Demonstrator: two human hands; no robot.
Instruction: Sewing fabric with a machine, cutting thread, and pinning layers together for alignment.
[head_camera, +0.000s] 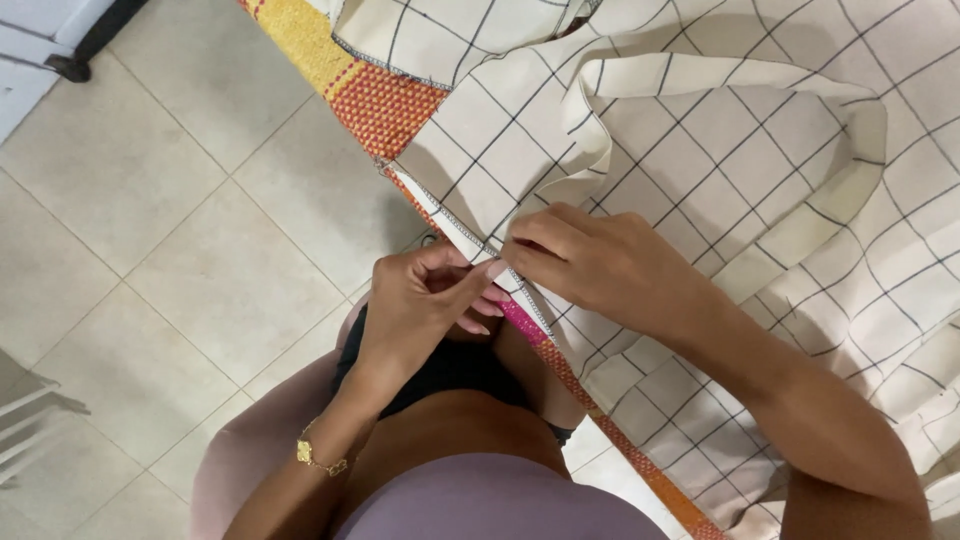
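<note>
Left hand (425, 300) and right hand (590, 262) both pinching stitched hem of cream checked fabric (700, 150) at edge of orange woven bedcover (385, 105).

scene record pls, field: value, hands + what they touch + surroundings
left hand: left hand pinches the stitched edge of the cream fabric with a dark grid pattern, fingertips meeting the right hand
right hand: right hand presses on the same edge, palm down
under the fabric: orange, yellow and pink woven cloth
wrist: gold bracelet on the left wrist
floor: pale square floor tiles
view: from above, looking down
</note>
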